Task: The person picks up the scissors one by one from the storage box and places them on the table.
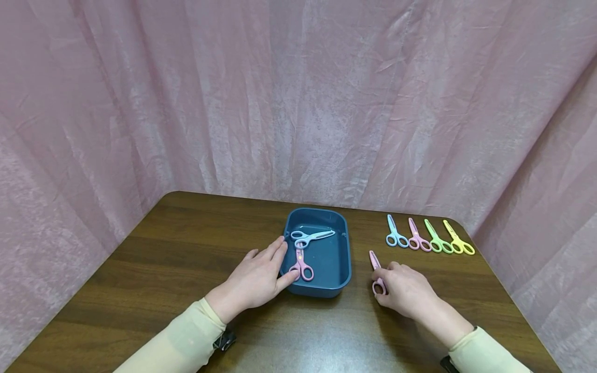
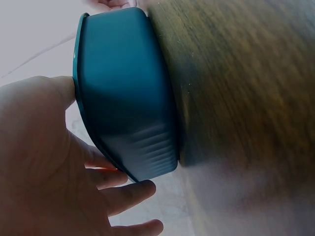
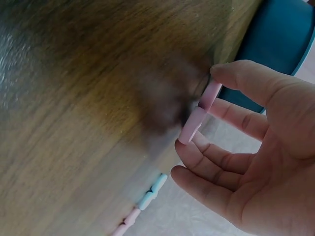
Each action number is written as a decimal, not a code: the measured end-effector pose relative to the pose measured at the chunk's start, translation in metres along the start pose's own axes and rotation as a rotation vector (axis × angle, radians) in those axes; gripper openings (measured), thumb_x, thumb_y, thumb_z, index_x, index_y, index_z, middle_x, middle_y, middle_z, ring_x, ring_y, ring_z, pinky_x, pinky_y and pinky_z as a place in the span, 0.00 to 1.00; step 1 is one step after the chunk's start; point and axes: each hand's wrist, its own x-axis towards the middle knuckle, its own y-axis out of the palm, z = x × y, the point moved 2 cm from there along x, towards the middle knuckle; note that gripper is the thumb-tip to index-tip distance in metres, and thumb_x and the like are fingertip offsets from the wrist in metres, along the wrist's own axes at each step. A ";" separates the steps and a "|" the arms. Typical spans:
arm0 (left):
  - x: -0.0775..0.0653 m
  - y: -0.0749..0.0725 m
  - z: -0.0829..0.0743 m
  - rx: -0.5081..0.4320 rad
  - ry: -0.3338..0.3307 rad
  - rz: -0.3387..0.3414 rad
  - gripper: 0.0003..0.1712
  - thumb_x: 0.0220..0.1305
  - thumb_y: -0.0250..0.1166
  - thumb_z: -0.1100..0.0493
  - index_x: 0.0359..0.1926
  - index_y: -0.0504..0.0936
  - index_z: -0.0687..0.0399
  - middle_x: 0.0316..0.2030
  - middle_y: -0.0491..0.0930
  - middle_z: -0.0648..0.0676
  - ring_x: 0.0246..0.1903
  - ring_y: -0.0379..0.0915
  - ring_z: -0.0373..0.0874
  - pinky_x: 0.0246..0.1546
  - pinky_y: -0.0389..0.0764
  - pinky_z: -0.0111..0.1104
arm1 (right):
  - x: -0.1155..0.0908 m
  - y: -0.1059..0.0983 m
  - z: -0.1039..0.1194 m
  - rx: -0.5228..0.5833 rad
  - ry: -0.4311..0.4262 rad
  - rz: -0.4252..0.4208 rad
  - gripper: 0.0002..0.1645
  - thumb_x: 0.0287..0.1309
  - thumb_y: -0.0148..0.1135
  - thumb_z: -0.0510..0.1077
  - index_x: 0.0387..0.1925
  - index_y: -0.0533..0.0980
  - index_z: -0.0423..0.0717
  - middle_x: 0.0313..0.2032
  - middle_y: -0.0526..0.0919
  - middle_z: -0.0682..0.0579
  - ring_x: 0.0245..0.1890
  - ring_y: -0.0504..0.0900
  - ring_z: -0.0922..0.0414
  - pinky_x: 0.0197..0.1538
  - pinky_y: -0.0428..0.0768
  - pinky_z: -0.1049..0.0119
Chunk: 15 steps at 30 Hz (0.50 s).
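Note:
My right hand (image 1: 406, 290) pinches the handle end of pink scissors (image 1: 374, 259) right of the bin, low over the table. In the right wrist view, thumb and fingertips lie on opposite sides of the pink handles (image 3: 194, 124). At the left side of a blue plastic bin (image 1: 342, 282), my left hand (image 1: 256, 277) rests with straight, spread fingers on the rim. Its thumb reaches over the near left edge, in front of pink scissors (image 1: 300, 256) lying inside. Light blue scissors (image 1: 322, 235) lie partly across those, also in the bin.
At the back right, a row holds light blue scissors (image 1: 397, 239), another pink pair (image 1: 420, 244), green scissors (image 1: 441, 245) and yellow scissors (image 1: 461, 246). The brown wooden table (image 1: 186, 243) ends at a pink curtain (image 1: 233, 103).

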 end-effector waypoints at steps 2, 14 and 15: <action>0.000 0.000 0.000 0.001 0.000 -0.001 0.53 0.83 0.48 0.25 0.85 0.63 0.63 0.86 0.57 0.63 0.83 0.59 0.57 0.76 0.64 0.66 | -0.001 0.001 0.000 0.006 0.002 0.002 0.11 0.52 0.79 0.42 0.38 0.87 0.57 0.29 0.76 0.57 0.27 0.76 0.55 0.29 0.76 0.56; 0.000 0.000 0.000 -0.002 0.004 0.000 0.52 0.83 0.48 0.26 0.85 0.63 0.64 0.86 0.57 0.63 0.83 0.59 0.57 0.76 0.64 0.66 | -0.011 -0.005 0.003 -0.005 0.023 0.017 0.18 0.54 0.85 0.49 0.45 0.87 0.59 0.39 0.81 0.59 0.36 0.81 0.54 0.34 0.82 0.53; 0.000 0.000 0.000 -0.002 0.004 0.001 0.52 0.83 0.49 0.26 0.85 0.63 0.64 0.86 0.57 0.63 0.83 0.58 0.57 0.76 0.64 0.66 | -0.013 -0.006 0.005 -0.008 0.022 0.015 0.19 0.54 0.85 0.50 0.47 0.87 0.59 0.41 0.83 0.58 0.38 0.82 0.53 0.35 0.83 0.51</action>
